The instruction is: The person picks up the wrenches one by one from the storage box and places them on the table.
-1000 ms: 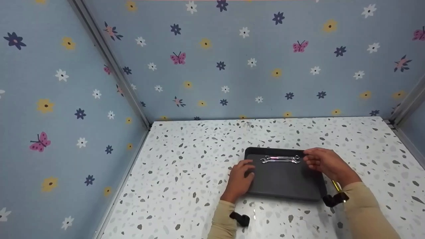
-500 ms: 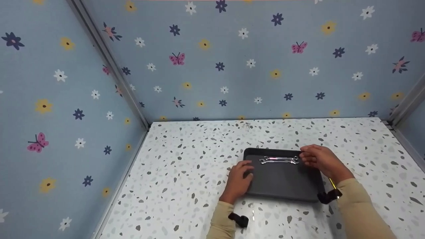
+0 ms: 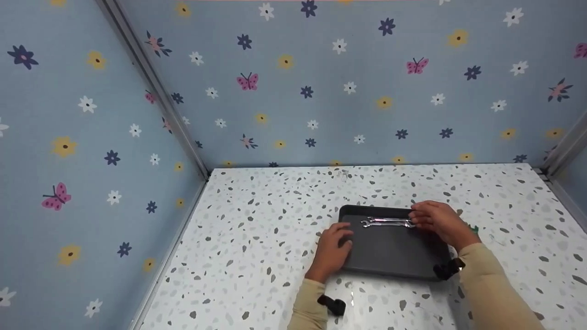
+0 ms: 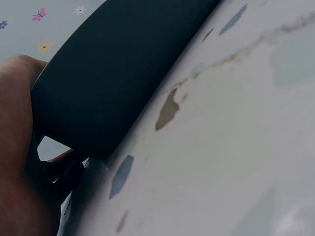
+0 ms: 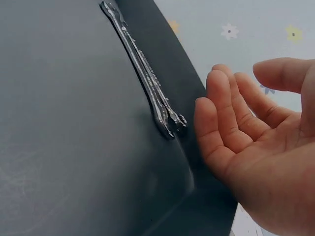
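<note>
Two shiny metal combination wrenches (image 3: pixel 387 223) lie side by side along the back of a dark grey rectangular tray (image 3: pixel 385 256). My left hand (image 3: pixel 331 247) grips the tray's left side, its fingers curved over the rim. The left wrist view shows the tray's outer wall (image 4: pixel 108 73) close to that hand. Over the tray's back right corner is my right hand (image 3: pixel 435 222), its fingers loosely bent. In the right wrist view that right hand (image 5: pixel 261 128) holds nothing, and its fingertips are beside the ends of the wrenches (image 5: pixel 147 78).
The tray stands on a white speckled table (image 3: pixel 257 256). A blue flowered wall (image 3: pixel 344 110) rises at the back, with another panel (image 3: pixel 91 183) at the left. A small green thing (image 3: pixel 475 228) shows behind my right wrist.
My right hand has moved a little left, over the tray's corner and closer to the wrenches. The yellow strip by my right wrist is now hidden. My left hand keeps its place.
</note>
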Available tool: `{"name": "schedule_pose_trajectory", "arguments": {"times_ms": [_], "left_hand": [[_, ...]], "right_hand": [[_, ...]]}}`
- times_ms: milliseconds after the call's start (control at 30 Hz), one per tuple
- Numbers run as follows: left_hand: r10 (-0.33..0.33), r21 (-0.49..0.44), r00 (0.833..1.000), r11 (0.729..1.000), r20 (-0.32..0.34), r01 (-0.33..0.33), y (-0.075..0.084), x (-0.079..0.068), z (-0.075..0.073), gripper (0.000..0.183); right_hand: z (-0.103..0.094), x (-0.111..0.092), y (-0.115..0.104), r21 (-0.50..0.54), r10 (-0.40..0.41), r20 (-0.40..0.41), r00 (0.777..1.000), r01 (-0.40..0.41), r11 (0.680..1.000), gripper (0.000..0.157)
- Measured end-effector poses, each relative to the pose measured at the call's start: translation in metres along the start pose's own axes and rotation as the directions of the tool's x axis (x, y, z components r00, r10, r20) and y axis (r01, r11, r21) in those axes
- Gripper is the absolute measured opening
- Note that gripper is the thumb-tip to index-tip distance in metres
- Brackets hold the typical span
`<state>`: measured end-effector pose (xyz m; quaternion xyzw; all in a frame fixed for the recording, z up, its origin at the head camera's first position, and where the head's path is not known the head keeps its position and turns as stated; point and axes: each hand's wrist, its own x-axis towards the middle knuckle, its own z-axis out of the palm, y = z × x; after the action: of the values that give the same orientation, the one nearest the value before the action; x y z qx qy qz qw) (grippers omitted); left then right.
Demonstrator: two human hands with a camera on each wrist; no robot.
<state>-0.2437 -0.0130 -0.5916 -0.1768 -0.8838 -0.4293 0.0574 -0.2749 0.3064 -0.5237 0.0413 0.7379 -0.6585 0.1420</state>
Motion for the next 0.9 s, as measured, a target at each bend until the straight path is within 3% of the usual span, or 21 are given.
{"name": "schedule_pose_trajectory", "arguments": {"times_ms": [333,533,767,900], "left_hand": [[-0.028,-0.009,1.0,1.0,0.005,0.028,0.0,0.0,0.0,0.027],[-0.036,-0.021,0.999,0.999,0.011,0.036,0.001,-0.001,-0.001,0.027],[0.046,0.009,0.999,0.999,-0.023,-0.046,0.0,-0.001,-0.001,0.026],[0.032,0.007,0.999,0.999,-0.015,-0.032,0.0,-0.001,-0.001,0.026]], "right_hand": [[0.011,0.011,0.004,-0.015,-0.083,0.036,0.996,0.084,0.996,0.045],[0.018,0.017,0.003,-0.043,-0.082,0.03,0.996,0.084,0.996,0.039],[0.026,0.019,0.003,-0.143,-0.103,-0.001,0.995,0.101,0.985,0.035],[0.03,0.023,0.007,-0.136,-0.133,-0.024,0.991,0.128,0.982,0.034]]}}
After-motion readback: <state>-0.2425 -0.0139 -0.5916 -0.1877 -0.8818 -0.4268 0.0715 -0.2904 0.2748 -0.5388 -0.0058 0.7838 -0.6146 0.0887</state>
